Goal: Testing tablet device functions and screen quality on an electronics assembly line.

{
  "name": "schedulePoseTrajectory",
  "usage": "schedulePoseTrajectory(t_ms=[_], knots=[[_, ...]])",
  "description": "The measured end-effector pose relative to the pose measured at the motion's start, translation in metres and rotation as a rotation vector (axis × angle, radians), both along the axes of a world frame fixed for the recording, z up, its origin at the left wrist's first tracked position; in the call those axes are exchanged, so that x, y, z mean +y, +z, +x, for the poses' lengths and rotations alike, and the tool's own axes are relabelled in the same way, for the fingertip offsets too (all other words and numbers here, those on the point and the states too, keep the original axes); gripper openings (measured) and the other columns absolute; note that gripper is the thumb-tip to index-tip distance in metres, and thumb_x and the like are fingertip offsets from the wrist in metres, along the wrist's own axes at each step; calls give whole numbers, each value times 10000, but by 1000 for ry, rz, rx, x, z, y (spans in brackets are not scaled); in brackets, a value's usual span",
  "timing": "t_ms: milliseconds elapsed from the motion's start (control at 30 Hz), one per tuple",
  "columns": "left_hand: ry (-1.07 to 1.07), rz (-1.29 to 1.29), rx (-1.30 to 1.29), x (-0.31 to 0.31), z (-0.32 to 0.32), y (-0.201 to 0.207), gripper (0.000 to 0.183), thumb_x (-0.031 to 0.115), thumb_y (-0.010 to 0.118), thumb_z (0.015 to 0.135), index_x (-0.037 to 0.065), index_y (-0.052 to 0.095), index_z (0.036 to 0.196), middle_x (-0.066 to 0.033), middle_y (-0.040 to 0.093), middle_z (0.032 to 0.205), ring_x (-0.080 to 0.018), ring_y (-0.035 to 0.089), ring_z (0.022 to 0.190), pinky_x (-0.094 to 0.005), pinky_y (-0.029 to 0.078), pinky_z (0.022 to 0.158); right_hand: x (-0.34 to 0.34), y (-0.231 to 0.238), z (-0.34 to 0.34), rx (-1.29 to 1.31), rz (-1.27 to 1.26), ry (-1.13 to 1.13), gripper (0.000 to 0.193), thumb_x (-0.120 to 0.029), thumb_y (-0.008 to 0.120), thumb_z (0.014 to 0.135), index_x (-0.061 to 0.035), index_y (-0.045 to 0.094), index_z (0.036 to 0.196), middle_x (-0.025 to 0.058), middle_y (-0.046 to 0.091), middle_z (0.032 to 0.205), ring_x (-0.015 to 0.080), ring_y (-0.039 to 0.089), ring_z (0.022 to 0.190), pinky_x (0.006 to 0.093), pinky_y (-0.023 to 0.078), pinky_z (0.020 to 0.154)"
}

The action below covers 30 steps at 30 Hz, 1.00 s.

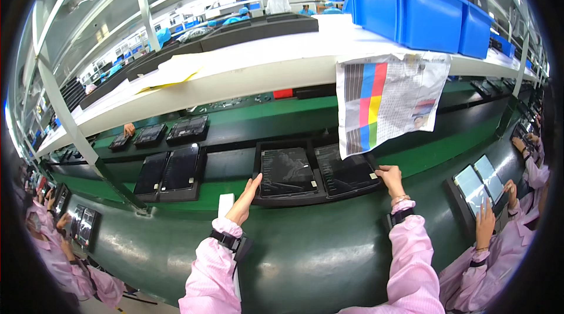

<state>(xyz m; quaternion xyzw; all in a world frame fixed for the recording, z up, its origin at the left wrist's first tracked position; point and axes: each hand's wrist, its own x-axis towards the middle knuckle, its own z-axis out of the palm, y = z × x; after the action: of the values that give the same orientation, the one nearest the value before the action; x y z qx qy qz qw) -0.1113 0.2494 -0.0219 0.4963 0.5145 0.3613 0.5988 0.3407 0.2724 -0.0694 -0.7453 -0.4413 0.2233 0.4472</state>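
In front of me, a black tray [288, 200] lies at the far side of the green bench, holding two dark flat screen panels side by side, the left panel [288, 170] and the right panel [345, 171]. My left hand [239, 203] grips the tray's left end, its fingers fairly straight along the side. At the opposite end, my right hand [390, 179] has its fingers curled on the tray's right edge; some fingertips are hidden. Both wrists wear dark bands over pink sleeves. Beneath my left wrist runs a long white bar [225, 204].
Another black tray [171, 195] with two panels sits to the left, and more devices [188, 129] lie on the belt behind. Overhead, a white shelf [264, 62] carries a blue bin [405, 14] and a hanging printed sheet [399, 99]. Co-workers' hands [485, 226] handle panels at right; others work at left.
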Motion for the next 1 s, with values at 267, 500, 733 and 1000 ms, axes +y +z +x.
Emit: schedulePoseTrajectory(t_ms=[267, 500, 733, 1000], knots=[[133, -43, 113, -172, 0, -11, 924, 532, 443, 922, -17, -87, 1444, -200, -36, 1529, -263, -41, 1423, -339, 39, 1139, -165, -7, -7, 29, 62, 106, 294, -95, 701, 710, 13, 680, 983, 117, 672, 848, 201, 676, 795, 292, 516, 701], [67, -69, 236, -302, -11, -25, 863, 302, 537, 923, -86, -53, 1419, -274, -29, 1497, -318, -25, 1414, -368, 31, 1137, -290, -16, -21, 61, -62, 50, 217, 28, 656, 705, 57, 604, 914, 93, 595, 856, 187, 657, 782, 277, 522, 716], [76, 96, 255, -331, -24, -6, 823, 184, 620, 877, -91, 55, 1408, -289, 159, 1454, -344, 172, 1381, -400, 155, 1127, -328, 20, -27, 23, -201, 192, 204, 9, 650, 732, 51, 598, 925, 128, 595, 905, 244, 645, 805, 322, 511, 732], [-52, 573, 990, -256, -16, 7, 655, 243, 608, 874, -91, 273, 1327, -237, 384, 1360, -370, 329, 1312, -480, 231, 1095, -310, 59, -77, -411, -41, 496, 210, -34, 606, 783, -15, 605, 992, 151, 524, 1144, 329, 493, 1075, 397, 385, 913]])
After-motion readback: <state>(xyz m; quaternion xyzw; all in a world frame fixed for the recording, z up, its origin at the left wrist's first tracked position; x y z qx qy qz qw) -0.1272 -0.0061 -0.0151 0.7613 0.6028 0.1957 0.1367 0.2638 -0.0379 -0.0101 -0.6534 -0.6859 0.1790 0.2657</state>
